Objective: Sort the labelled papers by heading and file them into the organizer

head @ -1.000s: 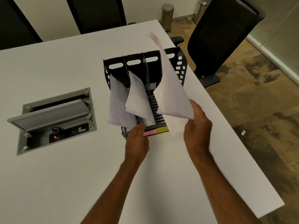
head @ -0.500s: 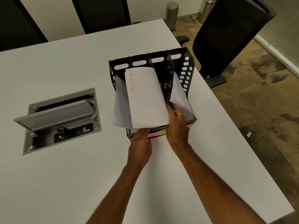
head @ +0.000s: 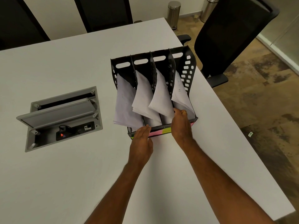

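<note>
A black organizer (head: pixel 187 68) with four upright slots stands on the white table (head: pixel 64 183). Each slot holds white papers (head: pixel 144 96) that lean forward and to the left. Pink and yellow sticky labels (head: pixel 161 131) run along its front lip. My left hand (head: pixel 142 141) rests flat against the front left of the lip, fingers together, holding nothing. My right hand (head: pixel 182 125) lies over the front right of the organizer, fingertips touching the lower edge of the papers (head: pixel 179 92) in the right-hand slots. Whether it pinches a sheet is hidden.
A grey cable box (head: pixel 61 117) with its lid raised is set into the table to the left. A black office chair (head: pixel 226 34) stands past the far right corner. The table's right edge runs close to the organizer. Two metal bins (head: pixel 174 13) stand on the floor behind.
The sheet my right hand held over the middle slots now sits in a slot. All four slots show leaning papers. My right hand has dropped to the front right; my left hand stayed at the lip.
</note>
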The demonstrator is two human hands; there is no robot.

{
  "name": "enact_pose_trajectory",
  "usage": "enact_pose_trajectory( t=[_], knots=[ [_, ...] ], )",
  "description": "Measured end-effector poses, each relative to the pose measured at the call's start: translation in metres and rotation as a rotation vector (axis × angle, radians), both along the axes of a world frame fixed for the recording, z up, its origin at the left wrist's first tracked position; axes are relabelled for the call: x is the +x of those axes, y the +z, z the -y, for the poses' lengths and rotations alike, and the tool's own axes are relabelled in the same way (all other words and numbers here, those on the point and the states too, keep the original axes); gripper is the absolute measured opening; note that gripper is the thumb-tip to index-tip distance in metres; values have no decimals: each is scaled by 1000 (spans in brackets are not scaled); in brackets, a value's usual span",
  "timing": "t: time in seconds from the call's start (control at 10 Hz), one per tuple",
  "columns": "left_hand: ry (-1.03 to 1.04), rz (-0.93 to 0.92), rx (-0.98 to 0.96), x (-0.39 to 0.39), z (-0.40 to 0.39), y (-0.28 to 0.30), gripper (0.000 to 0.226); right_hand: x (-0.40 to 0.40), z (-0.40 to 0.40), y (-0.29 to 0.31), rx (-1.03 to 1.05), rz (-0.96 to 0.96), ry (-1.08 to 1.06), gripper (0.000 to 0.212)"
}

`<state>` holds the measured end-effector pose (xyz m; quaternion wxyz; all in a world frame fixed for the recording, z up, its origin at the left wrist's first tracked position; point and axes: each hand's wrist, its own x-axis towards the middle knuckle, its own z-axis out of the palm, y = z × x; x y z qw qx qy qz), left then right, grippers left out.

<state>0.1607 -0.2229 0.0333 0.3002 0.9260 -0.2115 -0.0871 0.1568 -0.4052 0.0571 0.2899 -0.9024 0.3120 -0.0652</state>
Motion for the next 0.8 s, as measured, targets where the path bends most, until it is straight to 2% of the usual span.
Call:
enact_pose_trajectory(
  t=[0.2,0.5,0.6,0.8],
  knots=[
    [-3,-15,13,-1,1,2,50,-2,2,0,16,5,-3,46],
    [-62,-36,63,0,-1,8,54,-40,-6,-3,57,78,58,35],
    [-103,-38,98,0,-3,18,57,-60,-15,-1,17,42,164,42],
    [-132,137,160,-11,-18,19,59,-73,-18,-1,-133,-57,259,60]
  ],
)
